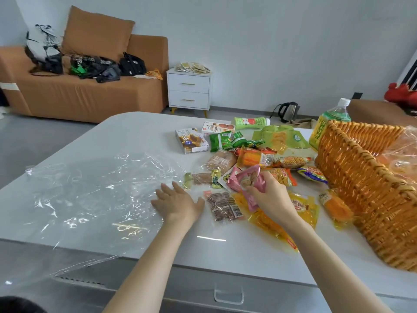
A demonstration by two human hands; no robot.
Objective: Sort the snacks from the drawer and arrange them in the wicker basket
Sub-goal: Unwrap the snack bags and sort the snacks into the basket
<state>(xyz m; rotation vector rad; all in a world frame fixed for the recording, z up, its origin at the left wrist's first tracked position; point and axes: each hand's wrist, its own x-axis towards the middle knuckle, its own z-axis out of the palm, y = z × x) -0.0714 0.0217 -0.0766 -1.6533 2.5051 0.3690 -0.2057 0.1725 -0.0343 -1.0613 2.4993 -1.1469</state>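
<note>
Several snack packs lie scattered on the white table. My right hand grips pink snack packets in the middle of the pile. My left hand lies flat with straight fingers on the edge of a clear plastic sheet. The wicker basket stands at the right, lined with clear wrap. Around my right hand lie a brown meat pack, yellow packs, an orange corn pack and green packs.
Two snack boxes and a green bottle lie at the far side of the pile. A tall green drink bottle stands behind the basket. A drawer handle shows under the table's front edge. Beyond are a sofa and a white nightstand.
</note>
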